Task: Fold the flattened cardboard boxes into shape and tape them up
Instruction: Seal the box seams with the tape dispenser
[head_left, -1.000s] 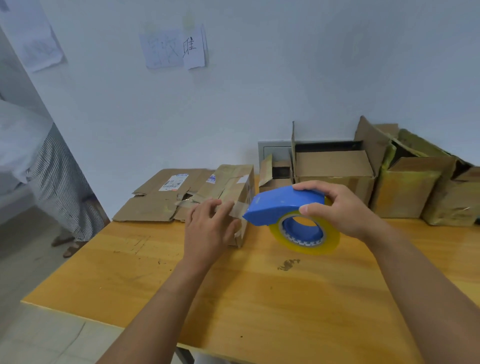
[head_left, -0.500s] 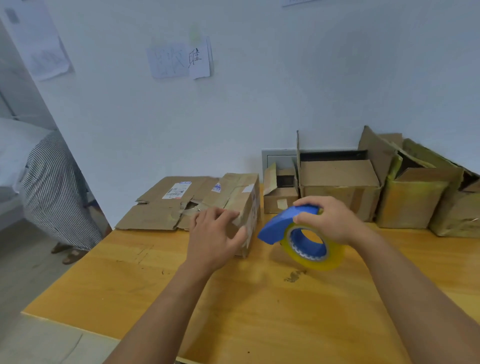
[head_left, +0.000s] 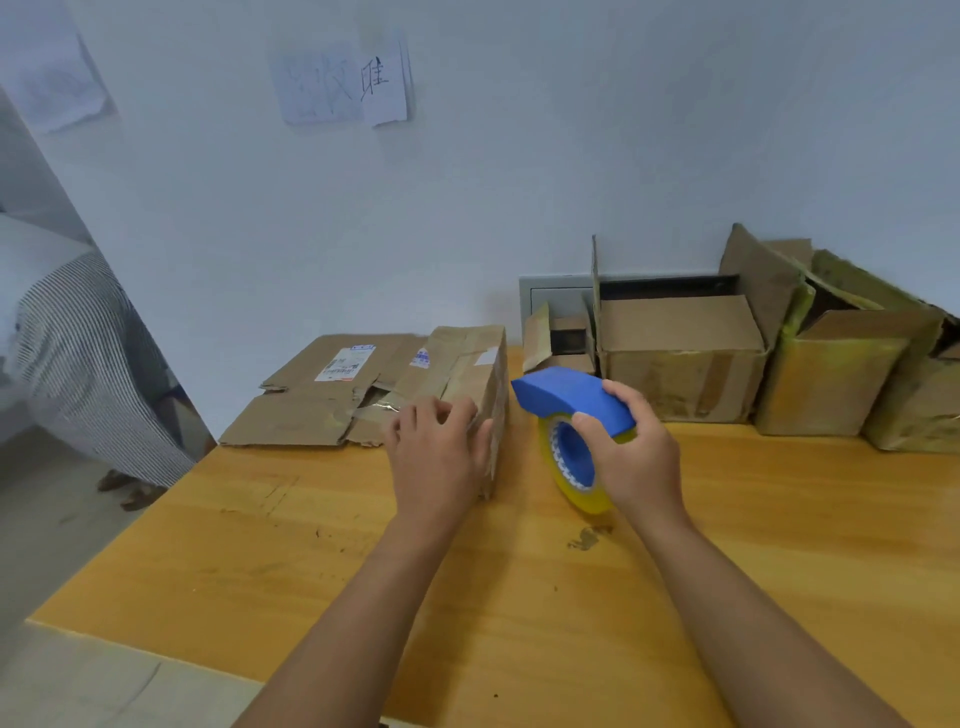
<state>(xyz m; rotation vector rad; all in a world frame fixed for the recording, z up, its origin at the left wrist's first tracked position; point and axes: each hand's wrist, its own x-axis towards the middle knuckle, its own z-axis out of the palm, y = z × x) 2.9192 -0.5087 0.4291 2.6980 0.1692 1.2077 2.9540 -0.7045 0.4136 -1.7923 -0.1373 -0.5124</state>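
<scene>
On table, mid-taping: box (head_left: 470, 384) near back left, dispenser (head_left: 571, 410) just right of it.
Left hand (head_left: 439, 457) now flat against box's near face, fingers fairly straight; right hand (head_left: 631, 457) grips dispenser, since lowered toward table (head_left: 311, 545); next strip likely imminent; finished boxes (head_left: 680, 358) line white wall.

I see my left hand (head_left: 441, 457) and right hand (head_left: 636, 457) both bare, no gloves, rings or watch; both forearms are uncovered, no sleeve reaching into view.
</scene>
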